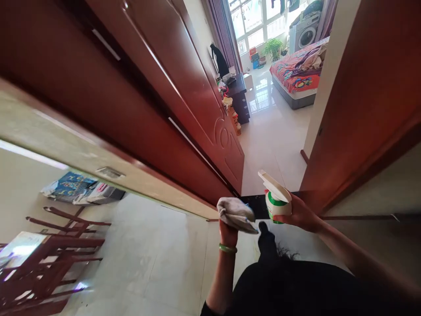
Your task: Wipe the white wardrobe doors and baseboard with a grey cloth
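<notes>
My left hand (227,233) grips a grey cloth (237,213), bunched up and held at the lower edge of the open red-brown wooden door (171,109). A green bangle sits on that wrist. My right hand (301,213) holds a white and green spray bottle (275,198) upright, its nozzle pointing left toward the cloth. Both hands are close together in the doorway, above a dark threshold strip (258,205).
The red-brown door frame (365,114) stands to the right. Beyond lies a glossy tiled floor (272,136), a bed (297,79), a dark dresser (238,94) and a washing machine (307,33). At the lower left stand red wooden chairs (52,259).
</notes>
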Demonstrator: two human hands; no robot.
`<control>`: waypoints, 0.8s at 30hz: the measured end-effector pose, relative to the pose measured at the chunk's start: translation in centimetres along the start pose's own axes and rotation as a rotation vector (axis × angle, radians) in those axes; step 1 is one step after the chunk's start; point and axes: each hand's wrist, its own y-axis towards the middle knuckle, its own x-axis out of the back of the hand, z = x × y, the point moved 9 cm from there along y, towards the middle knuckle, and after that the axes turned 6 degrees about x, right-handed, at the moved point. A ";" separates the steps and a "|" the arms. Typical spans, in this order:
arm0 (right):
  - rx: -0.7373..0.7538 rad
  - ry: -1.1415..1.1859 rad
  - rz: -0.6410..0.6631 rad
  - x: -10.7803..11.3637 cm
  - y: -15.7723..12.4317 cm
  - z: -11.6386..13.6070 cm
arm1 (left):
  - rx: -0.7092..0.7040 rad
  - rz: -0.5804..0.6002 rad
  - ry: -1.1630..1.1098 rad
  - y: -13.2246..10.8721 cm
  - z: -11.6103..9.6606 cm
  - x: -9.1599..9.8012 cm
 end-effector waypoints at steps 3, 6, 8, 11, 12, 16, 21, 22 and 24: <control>-0.014 0.020 -0.039 2.2 7.0 -3.5 | 0.039 -0.131 -0.059 5.6 -2.2 1.8; -0.041 -0.024 -0.105 5.9 13.1 -6.5 | 0.142 -0.174 -0.022 11.3 -3.8 -1.6; -0.079 -0.061 -0.157 9.1 16.5 -8.2 | 0.227 -0.169 0.054 15.3 -4.3 -7.0; -0.130 -0.130 -0.268 14.8 21.1 -10.5 | 0.367 -0.109 0.168 22.1 -3.2 -18.2; -0.148 -0.151 -0.313 16.8 22.5 -11.4 | 0.400 -0.071 0.194 24.5 -2.5 -22.4; -0.272 -0.176 -0.502 24.7 27.8 -16.3 | 0.442 0.212 0.334 33.3 1.2 -40.1; -0.373 -0.210 -0.722 35.0 36.3 -23.2 | 0.529 0.350 0.393 44.4 5.8 -57.3; -0.375 -0.209 -0.758 37.2 38.6 -24.4 | 0.536 0.338 0.393 47.1 6.2 -59.8; -0.376 -0.220 -0.792 41.5 43.7 -26.4 | 0.528 0.279 0.395 53.2 6.0 -63.9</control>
